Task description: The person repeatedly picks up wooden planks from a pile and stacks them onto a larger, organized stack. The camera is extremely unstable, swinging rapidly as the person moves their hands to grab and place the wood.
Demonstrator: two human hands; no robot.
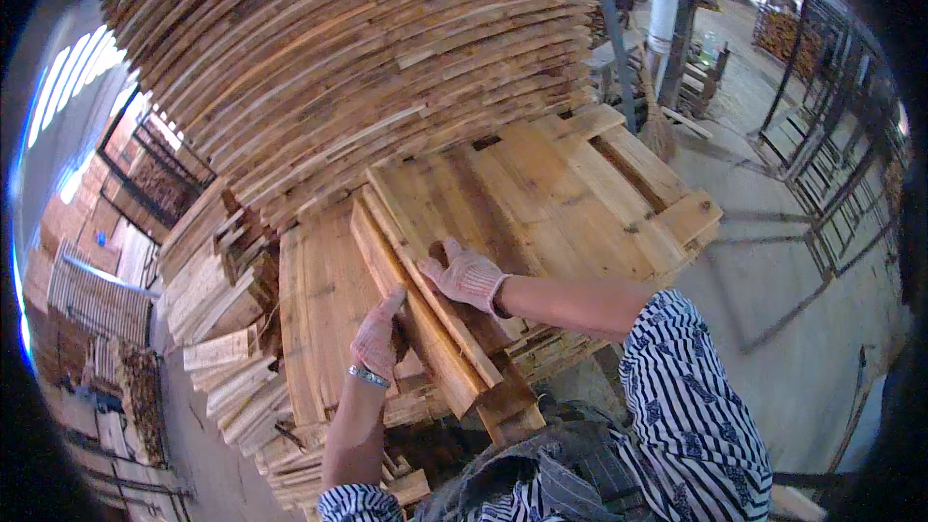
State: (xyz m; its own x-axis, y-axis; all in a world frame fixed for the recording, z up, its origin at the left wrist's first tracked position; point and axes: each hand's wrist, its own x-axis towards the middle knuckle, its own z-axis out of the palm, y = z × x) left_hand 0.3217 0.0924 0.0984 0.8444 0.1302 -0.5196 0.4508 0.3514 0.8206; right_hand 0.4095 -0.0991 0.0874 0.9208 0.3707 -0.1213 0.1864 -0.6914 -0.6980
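Note:
In front of me a long wooden board [440, 358] lies tilted on its edge, running from the middle of the stack toward my body. A second, narrower board [396, 232] lies along its right side. My left hand [375, 340], in a pale knitted glove, grips the left side of the tilted board; its thumb points up along the wood and the other fingers are partly hidden. My right hand [464, 276], gloved alike, is closed over the right side of the narrower board, fingers bent. Beneath both boards spreads a layer of flat planks [324, 280].
A tall stack of long boards [367, 58] rises behind the planks. Uneven offcuts [227, 329] pile up at the left. To the right stand a broom [659, 130], a pale post [665, 10] and dark metal racks [822, 155] on the concrete floor [773, 309].

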